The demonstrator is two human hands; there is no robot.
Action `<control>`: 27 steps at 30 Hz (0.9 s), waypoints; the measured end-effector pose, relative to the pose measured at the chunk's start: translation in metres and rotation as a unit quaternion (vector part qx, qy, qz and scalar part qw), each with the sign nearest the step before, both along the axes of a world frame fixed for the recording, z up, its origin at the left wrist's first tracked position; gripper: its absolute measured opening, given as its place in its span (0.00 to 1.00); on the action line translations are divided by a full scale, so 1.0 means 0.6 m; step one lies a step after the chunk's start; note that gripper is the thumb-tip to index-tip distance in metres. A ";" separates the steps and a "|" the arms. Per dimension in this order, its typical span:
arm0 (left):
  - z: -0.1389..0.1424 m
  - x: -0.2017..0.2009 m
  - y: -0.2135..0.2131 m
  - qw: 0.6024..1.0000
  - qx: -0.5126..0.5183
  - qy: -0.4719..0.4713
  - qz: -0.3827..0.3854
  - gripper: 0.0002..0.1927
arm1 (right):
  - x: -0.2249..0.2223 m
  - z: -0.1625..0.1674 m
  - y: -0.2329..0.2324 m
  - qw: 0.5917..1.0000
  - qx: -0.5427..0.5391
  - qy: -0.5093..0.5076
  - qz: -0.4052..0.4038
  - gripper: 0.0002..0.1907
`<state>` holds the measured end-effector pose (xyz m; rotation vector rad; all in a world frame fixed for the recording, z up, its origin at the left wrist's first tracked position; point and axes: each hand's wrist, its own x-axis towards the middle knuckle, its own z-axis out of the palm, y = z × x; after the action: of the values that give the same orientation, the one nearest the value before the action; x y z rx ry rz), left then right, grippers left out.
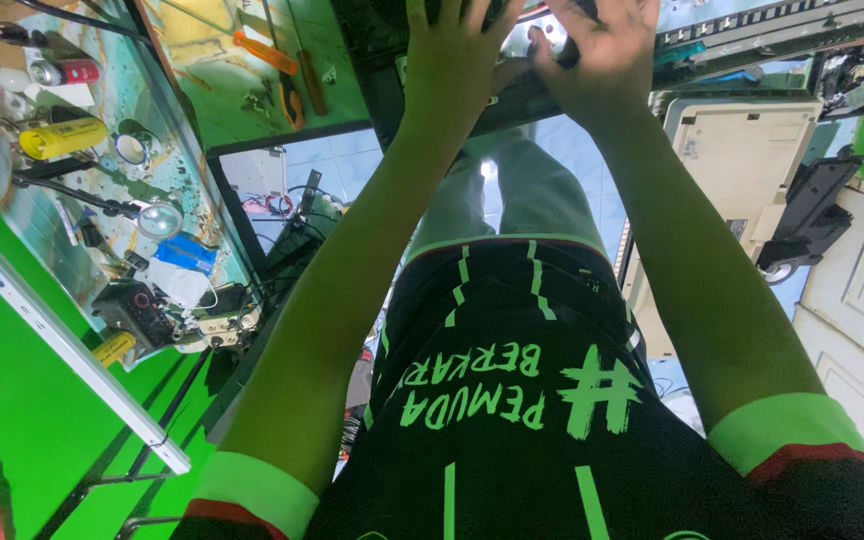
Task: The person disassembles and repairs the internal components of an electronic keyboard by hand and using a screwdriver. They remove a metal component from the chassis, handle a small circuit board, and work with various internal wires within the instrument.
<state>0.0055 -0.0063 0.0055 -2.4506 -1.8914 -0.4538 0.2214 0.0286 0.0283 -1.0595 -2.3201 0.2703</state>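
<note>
Both hands lay flat on a dark device chassis (542, 70) at the frame's top edge. Left hand (452, 50) and right hand (607, 55) had fingers spread, apparently pressing rather than gripping; its long axis ran left-right.

Left hand (452, 60) and right hand (602, 55) on a dark device (512, 100) with a shiny metal part; glossy yellow plastic can (62, 138); worn, stained matt workbench top (167, 120); smooth cream plastic casing (742, 160); matt black cloth shirt (512, 400)
</note>
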 end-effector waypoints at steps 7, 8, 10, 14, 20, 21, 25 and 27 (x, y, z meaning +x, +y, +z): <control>0.003 0.007 0.004 0.999 0.017 0.033 0.007 0.43 | -0.002 -0.005 0.005 0.999 0.033 -0.003 0.009 0.23; 0.006 0.008 -0.001 1.000 -0.009 0.028 0.012 0.43 | -0.002 -0.004 0.004 1.000 0.023 0.000 -0.002 0.23; 0.010 0.013 -0.008 0.999 -0.016 0.037 0.023 0.43 | 0.000 -0.003 0.001 1.000 0.014 0.004 0.001 0.24; 0.016 0.015 -0.011 0.996 -0.017 0.085 0.037 0.39 | 0.001 -0.004 0.003 1.000 0.023 -0.008 0.003 0.23; 0.012 0.014 -0.012 0.999 -0.014 0.011 0.030 0.39 | 0.001 -0.010 0.001 1.000 0.013 -0.013 -0.008 0.23; 0.011 0.015 -0.014 0.999 -0.013 0.014 0.033 0.38 | 0.002 -0.010 -0.001 1.000 0.009 -0.013 -0.010 0.22; 0.006 0.014 -0.012 0.999 -0.011 0.004 0.036 0.37 | 0.004 -0.011 0.000 1.000 0.003 -0.014 -0.012 0.20; 0.005 0.014 -0.008 0.999 -0.005 -0.008 0.032 0.37 | 0.006 -0.011 0.003 1.000 0.003 -0.018 -0.006 0.19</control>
<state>0.0141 -0.0112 0.0084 -2.3909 -1.9757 -0.4637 0.2248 0.0303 0.0215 -1.0825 -2.3453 0.2407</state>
